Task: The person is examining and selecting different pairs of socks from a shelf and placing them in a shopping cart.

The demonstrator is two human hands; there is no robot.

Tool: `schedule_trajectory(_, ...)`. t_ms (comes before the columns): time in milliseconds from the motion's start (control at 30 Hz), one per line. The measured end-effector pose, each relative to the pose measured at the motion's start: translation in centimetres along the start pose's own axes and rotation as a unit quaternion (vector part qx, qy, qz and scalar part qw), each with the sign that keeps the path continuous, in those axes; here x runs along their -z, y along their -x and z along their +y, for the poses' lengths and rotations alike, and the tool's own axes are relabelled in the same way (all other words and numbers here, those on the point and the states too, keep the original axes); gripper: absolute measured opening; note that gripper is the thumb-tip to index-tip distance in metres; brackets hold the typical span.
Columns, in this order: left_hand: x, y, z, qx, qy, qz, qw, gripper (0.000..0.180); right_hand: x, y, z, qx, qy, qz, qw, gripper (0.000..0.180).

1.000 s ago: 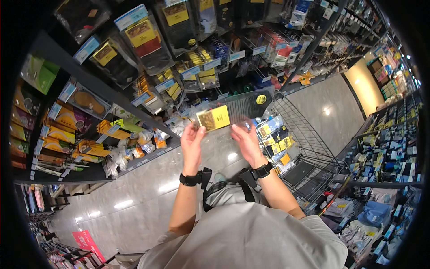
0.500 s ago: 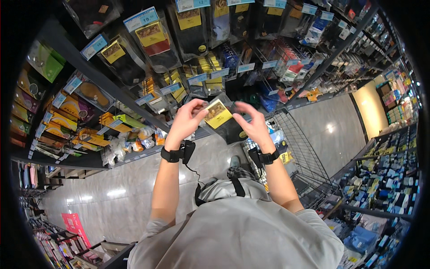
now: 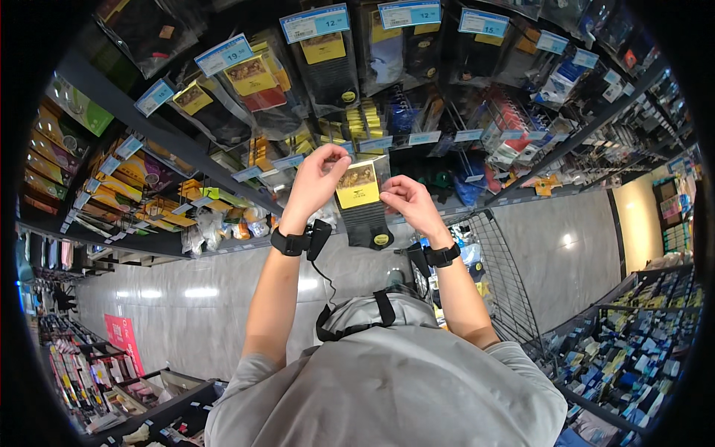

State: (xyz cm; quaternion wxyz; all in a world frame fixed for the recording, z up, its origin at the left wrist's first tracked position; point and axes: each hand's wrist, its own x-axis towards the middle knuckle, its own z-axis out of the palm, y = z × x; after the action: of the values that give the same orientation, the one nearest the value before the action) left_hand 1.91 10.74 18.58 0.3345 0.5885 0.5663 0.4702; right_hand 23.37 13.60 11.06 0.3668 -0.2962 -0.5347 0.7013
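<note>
A clear plastic pack of dark socks (image 3: 366, 226) with a yellow picture label hangs almost straight in front of my chest. My left hand (image 3: 314, 185) pinches its upper left edge between thumb and fingers. At the label's right edge, the thumb and fingertips of my right hand (image 3: 414, 208) are closed on the plastic. Just beyond my hands, similar packs with yellow labels hang on the rack, among them a black sock pack (image 3: 328, 78) and a red and black one (image 3: 262, 95). Both my wrists carry black strapped devices.
Blue and white price tags (image 3: 316, 22) line the rack's hooks. To my right stands a wire shopping cart (image 3: 500, 279) with goods inside. A bin of many small packs (image 3: 633, 357) is at far right. Shoe insoles and boxes fill the left shelf (image 3: 141, 190). Grey floor (image 3: 179, 313) lies below.
The sock pack has turned from a slant to nearly upright. My right hand has shifted to pinch its right edge. The view has swung slightly, so the rack appears lower.
</note>
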Motion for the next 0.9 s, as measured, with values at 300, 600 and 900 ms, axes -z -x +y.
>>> schedule_trajectory(300,0.3,-2.5,1.0,0.024,-0.052,0.004,0.998,0.020,0.0,-2.2,-0.2,0.003,-0.007,-0.030,1.000,0.021)
schedule_trajectory(600,-1.0,-0.6,-1.7,0.084,0.134,0.088,0.984,0.061,1.3,-5.1,-2.7,0.049,0.002,0.029,0.998,0.027)
schedule_trajectory(900,0.7,-4.3,0.3,-0.046,0.176,0.155,0.971,0.021,-0.8,-11.7,-10.2,0.157,0.028,0.026,0.987,0.030)
